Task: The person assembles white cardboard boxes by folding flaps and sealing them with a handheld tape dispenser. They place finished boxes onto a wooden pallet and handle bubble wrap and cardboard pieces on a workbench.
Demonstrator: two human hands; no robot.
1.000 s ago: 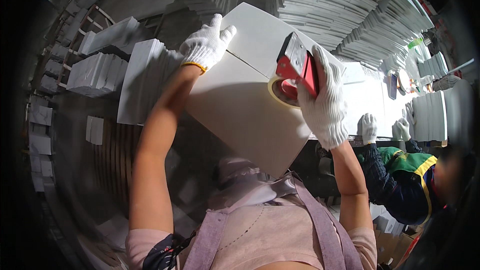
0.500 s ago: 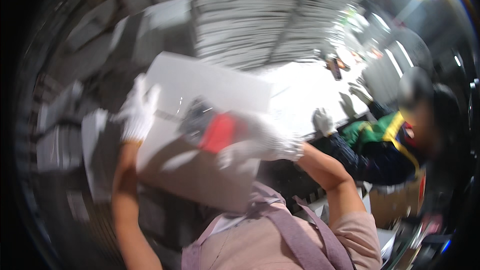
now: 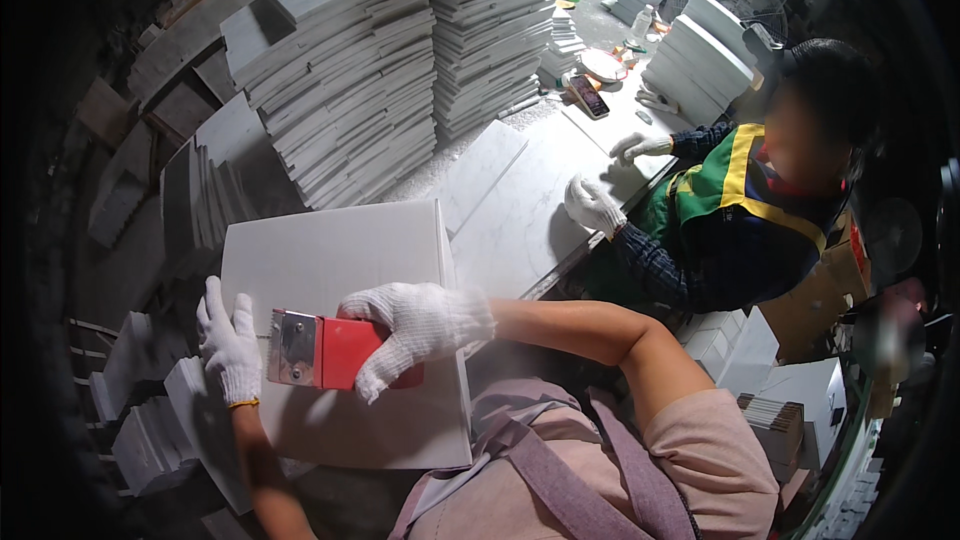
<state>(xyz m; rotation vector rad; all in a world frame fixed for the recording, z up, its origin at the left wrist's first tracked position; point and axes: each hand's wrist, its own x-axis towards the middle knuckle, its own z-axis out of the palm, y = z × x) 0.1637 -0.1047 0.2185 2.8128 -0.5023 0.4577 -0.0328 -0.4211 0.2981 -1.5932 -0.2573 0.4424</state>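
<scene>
My right hand is gripping a red tape dispenser, fingers wrapping around its body, and I am holding it over the white box in front of me. My left hand is resting against the box's left edge, fingers standing apart and clasping nothing. The box's top is lying closed, so I am judging that much done; whether any strip of tape is sticking to it, I am unable to tell (the dispenser and my right hand are covering the middle). Whatever the box is containing, its top is hiding. Off to my right, a brown carton is standing near a co-worker, its contents not showing.
</scene>
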